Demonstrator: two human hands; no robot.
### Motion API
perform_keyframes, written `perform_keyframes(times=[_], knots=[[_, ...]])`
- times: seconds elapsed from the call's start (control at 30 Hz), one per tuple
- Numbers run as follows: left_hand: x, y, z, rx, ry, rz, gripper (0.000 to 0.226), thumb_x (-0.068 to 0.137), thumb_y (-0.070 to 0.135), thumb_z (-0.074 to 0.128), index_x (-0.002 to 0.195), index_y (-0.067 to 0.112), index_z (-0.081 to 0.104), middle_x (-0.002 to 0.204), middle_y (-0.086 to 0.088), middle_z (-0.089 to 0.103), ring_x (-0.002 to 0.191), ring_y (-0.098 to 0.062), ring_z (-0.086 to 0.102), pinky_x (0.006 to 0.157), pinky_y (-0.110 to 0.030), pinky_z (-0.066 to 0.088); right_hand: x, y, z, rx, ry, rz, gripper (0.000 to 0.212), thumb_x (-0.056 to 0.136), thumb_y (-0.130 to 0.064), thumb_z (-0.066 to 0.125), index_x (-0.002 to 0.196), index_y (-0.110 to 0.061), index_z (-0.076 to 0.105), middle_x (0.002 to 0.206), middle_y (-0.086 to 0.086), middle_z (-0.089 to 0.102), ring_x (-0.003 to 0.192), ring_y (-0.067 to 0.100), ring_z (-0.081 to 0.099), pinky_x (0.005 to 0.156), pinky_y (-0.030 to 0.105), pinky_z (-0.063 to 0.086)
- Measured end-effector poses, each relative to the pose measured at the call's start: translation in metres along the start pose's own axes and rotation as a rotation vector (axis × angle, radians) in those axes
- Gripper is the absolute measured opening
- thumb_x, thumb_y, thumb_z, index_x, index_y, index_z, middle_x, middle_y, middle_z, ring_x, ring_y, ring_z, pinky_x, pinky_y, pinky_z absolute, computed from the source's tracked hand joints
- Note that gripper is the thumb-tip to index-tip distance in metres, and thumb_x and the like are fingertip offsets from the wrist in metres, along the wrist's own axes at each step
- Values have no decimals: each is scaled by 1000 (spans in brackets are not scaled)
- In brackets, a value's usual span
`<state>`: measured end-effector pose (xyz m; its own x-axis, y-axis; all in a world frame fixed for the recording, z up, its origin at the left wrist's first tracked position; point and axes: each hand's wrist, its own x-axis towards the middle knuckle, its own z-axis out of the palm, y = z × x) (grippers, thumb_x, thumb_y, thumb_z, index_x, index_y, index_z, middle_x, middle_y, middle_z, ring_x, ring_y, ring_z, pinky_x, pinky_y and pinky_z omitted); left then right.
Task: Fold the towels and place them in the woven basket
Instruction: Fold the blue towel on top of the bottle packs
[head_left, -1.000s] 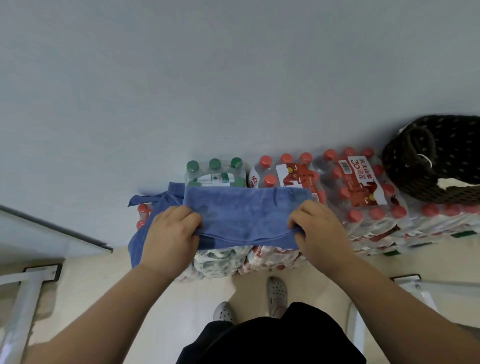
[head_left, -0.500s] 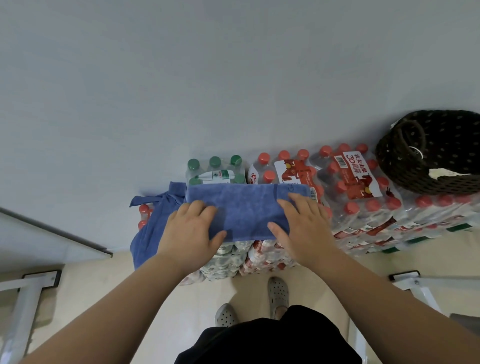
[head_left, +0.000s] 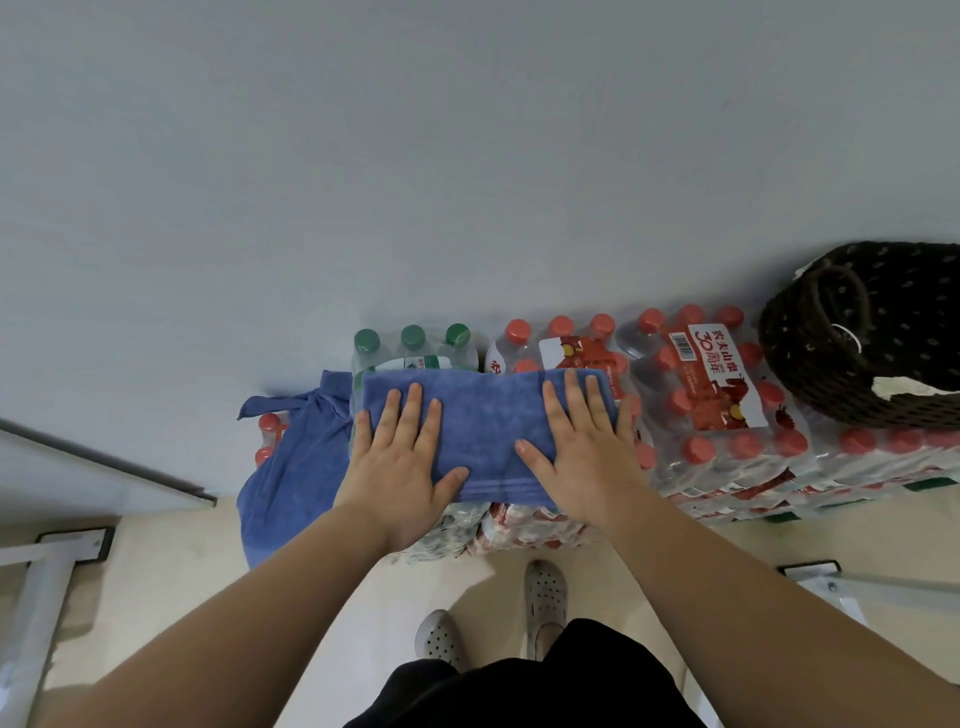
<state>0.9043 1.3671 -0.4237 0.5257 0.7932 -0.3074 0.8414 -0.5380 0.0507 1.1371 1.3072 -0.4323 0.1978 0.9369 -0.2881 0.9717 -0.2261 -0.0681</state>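
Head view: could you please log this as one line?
phase: pressing fold | left hand: flat on folded blue towel | right hand: flat on it | support: water-bottle packs | woven basket: at right

A second ago the left hand (head_left: 402, 457) and right hand (head_left: 582, 452) pinched the near edge of the folded blue towel (head_left: 483, 415) with curled fingers. Now both lie flat on it, fingers straight and spread, reaching toward its far edge.

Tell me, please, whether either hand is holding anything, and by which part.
Nothing is gripped: left hand and right hand press flat on the folded blue towel.
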Motion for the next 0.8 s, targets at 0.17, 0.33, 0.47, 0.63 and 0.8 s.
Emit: perform_keyframes(times=[0.17, 0.33, 0.47, 0.63, 0.8], knots=[[24, 5, -4, -4, 6, -23, 92, 80, 75, -10, 152, 19, -24, 157, -6, -33, 148, -28, -26, 119, -52, -15, 23, 17, -7, -32, 3, -34, 88, 86, -80, 2, 155, -30, -21, 163, 1, -26, 149, 25, -26, 118, 59, -12], [39, 7, -9, -13, 2, -51, 101, 75, 80, -8, 154, 19, -22, 161, -8, -28, 148, -29, -25, 120, -53, -12, 48, 29, -19, -48, 12, -50, 93, 84, -83, 0, 157, -27, -13, 165, 6, -18, 151, 28, -19, 119, 61, -9], [41, 5, -10, -26, -8, -28, 115, 69, 90, 5, 155, 18, -20, 161, -8, -27, 149, -29, -23, 119, -53, -13, 54, 30, -28, -42, -43, -72, 97, 82, -85, 3, 157, -26, -15, 164, 6, -22, 151, 29, -20, 119, 61, -8], [21, -7, -1, -50, 97, -11, 98, 82, 80, 8, 157, 20, -9, 163, -1, -17, 150, -21, -17, 123, -51, -4, 15, 37, -22, -20, 228, -302, 79, 85, -69, 50, 146, -18, 47, 150, 11, 43, 138, 34, 40, 112, 54, 35], [3, -20, 9, -117, 151, 10, 80, 92, 66, 8, 158, 23, 5, 165, 3, -3, 150, -15, -10, 124, -48, 2, -8, 40, -7, -1, 351, -352, 40, 78, -19, 79, 116, -12, 70, 113, 4, 66, 104, 27, 63, 83, 46, 56]])
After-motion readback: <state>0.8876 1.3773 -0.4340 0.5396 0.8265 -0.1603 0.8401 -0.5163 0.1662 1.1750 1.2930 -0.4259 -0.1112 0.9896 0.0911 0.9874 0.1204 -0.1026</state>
